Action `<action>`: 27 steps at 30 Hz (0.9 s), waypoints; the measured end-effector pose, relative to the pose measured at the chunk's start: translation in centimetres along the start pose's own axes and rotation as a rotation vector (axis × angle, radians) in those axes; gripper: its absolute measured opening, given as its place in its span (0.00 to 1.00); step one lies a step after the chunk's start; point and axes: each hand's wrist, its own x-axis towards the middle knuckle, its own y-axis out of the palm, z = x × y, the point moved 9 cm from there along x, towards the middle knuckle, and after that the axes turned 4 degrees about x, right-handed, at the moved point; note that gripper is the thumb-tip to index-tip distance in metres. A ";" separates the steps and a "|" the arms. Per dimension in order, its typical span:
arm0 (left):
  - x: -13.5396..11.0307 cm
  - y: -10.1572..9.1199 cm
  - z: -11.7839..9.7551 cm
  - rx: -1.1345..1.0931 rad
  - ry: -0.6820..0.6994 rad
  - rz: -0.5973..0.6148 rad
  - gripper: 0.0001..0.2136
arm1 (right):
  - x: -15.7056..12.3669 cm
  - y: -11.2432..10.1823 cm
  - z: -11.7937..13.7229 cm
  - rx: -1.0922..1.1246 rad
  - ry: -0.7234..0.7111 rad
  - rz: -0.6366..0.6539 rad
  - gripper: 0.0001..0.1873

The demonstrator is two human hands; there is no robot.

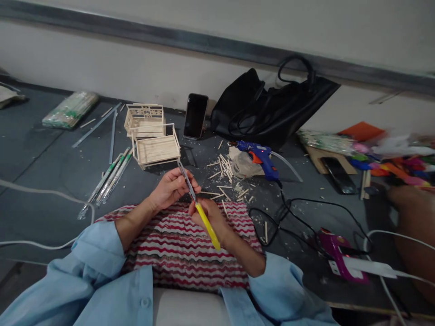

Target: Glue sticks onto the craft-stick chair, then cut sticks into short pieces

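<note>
My right hand (212, 217) is wrapped round a yellow-handled cutter (207, 225), whose long metal part slants up and away to the left. Close beside that metal, my left hand (171, 188) has its thumb and fingers pinched together; what is between them is too small to make out. Just beyond the cutter's tip stands a small frame of thin wooden sticks (157, 151) with a slatted floor. A second stick model (147, 121) with latticed sides sits right behind it. Short cut sticks (226, 167) and pale crumbs lie scattered right of my hands.
A blue glue gun (261, 158) rests by a clear container (244, 164). A phone (196, 116) leans upright near a black bag (261, 108). Wrapped sticks (107, 176) lie left. Black cable (288, 222) runs to a purple power strip (340, 256); another person's arm (414, 235) is at right.
</note>
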 end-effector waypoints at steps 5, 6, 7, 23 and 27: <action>0.0 0.3 0.0 -0.015 -0.004 0.030 0.14 | 0.2 0.2 -0.7 0.004 0.003 0.023 0.06; -0.1 0.3 0.0 -0.016 -0.001 0.030 0.14 | 0.3 0.1 -0.8 -0.018 -0.012 0.018 0.06; -0.1 0.3 -0.1 -0.016 0.002 0.031 0.14 | 0.3 0.0 -0.9 -0.042 -0.029 0.009 0.05; -0.1 0.6 -0.5 0.065 0.021 0.017 0.15 | 0.3 0.1 -0.7 0.037 -0.029 -0.015 0.05; -0.1 0.7 -1.6 0.216 0.133 -0.049 0.16 | 0.4 -0.1 -1.2 0.022 -0.014 -0.053 0.04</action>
